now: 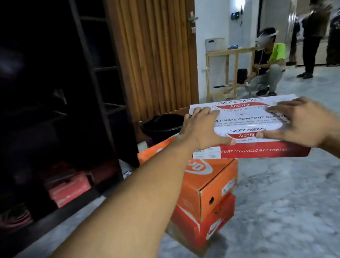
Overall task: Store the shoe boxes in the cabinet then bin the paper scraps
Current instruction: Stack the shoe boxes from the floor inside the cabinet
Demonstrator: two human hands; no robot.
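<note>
A white and red shoe box [249, 117] lies on top of a stack beside the dark open cabinet [90, 74]. My left hand [200, 128] grips its left end, fingers over the lid and thumb on the front edge. At the right end, my right hand [302, 122] holds it the same way. Below it are an orange shoe box [208, 182], a red one [203, 223] and a brown one [188, 243] on the floor. A red box [69, 188] sits on a low cabinet shelf. A crumpled paper scrap [127, 174] lies by the cabinet's foot.
A black bin [162, 126] stands behind the stack, against a wooden slat wall. A person crouches [267, 65] by a light wooden table [229, 62] further back, and others stand [313, 34] at the far right. Grey marbled floor spreads to the right.
</note>
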